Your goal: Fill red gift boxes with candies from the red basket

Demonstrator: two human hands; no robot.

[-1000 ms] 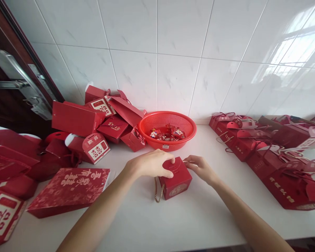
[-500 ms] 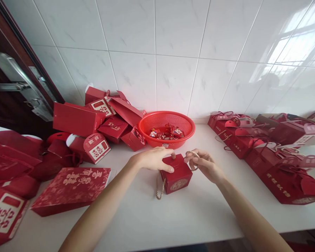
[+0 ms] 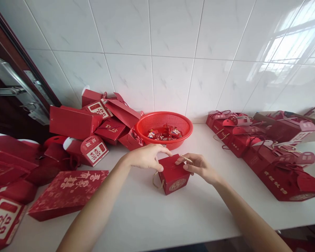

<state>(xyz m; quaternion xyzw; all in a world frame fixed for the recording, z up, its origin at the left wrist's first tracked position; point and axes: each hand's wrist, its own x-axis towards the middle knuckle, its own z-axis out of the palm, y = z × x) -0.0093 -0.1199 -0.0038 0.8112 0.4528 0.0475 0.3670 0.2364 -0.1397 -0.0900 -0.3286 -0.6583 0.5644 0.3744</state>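
Note:
A small red gift box [image 3: 174,176] with a gold emblem on its front stands upright on the white table, its top closed. My left hand [image 3: 147,156] is at the box's upper left edge, thumb and index finger apart. A loop of twisted rope handle [image 3: 157,180] hangs at the left side below it. At the upper right edge, my right hand [image 3: 199,167] has its fingers on the box, with the other twisted rope handle [image 3: 186,158] against them; the fingertips partly hide its ends.
Behind the box sits a red plastic basket [image 3: 164,117] with several wrapped sweets. Red boxes [image 3: 76,122] are heaped at left, near a flat patterned box [image 3: 70,190]. Rows of red gift boxes [image 3: 273,171] stand at right. A tiled wall [image 3: 173,80] closes the back.
My right hand has lowered the rope loop from beside the box onto its top right edge. My left hand has slid off the top toward the left edge. The view has shifted slightly.

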